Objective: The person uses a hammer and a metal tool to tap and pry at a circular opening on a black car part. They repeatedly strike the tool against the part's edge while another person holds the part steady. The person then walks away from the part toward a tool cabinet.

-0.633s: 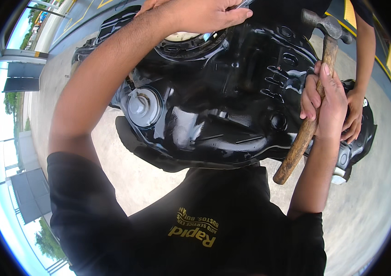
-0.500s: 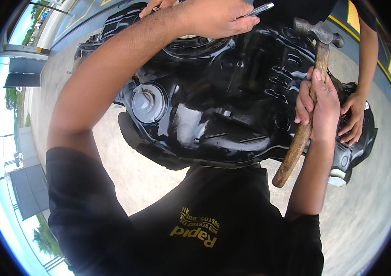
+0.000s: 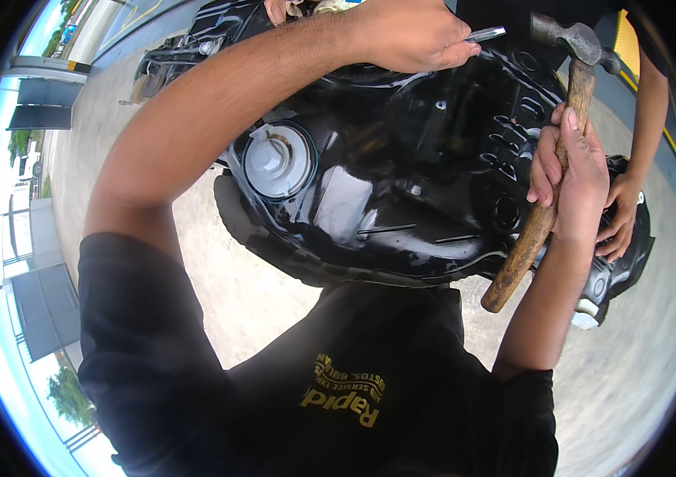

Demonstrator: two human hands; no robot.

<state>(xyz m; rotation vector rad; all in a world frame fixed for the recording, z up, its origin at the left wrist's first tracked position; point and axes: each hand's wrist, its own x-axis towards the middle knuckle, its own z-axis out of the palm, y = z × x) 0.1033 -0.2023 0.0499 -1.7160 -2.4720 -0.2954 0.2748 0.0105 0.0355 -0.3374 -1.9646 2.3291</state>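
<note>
My left hand [image 3: 413, 36] is closed around a metal chisel-like tool [image 3: 487, 34] with a flat tip, held above the far part of a large black fuel tank [image 3: 401, 167]. Most of the tool is hidden in my fist. My right hand [image 3: 575, 179] grips the wooden handle of a ball-peen hammer [image 3: 530, 242], head up, over the tank's right side. A grey round cap-like fitting [image 3: 278, 161] sits on the tank's left part. My left forearm hides much of the far left part.
Another person's hand [image 3: 622, 215] rests at the tank's right end. A further hand [image 3: 278, 9] shows beyond my left forearm, beside pale cloth-like material. Pale concrete floor [image 3: 218, 294] surrounds the tank. Yellow-marked flooring lies at the far right.
Both my hands, with the tool and the hammer, have shifted slightly right in view. The tank also appears further right. The round opening seen beneath my left forearm is now mostly hidden.
</note>
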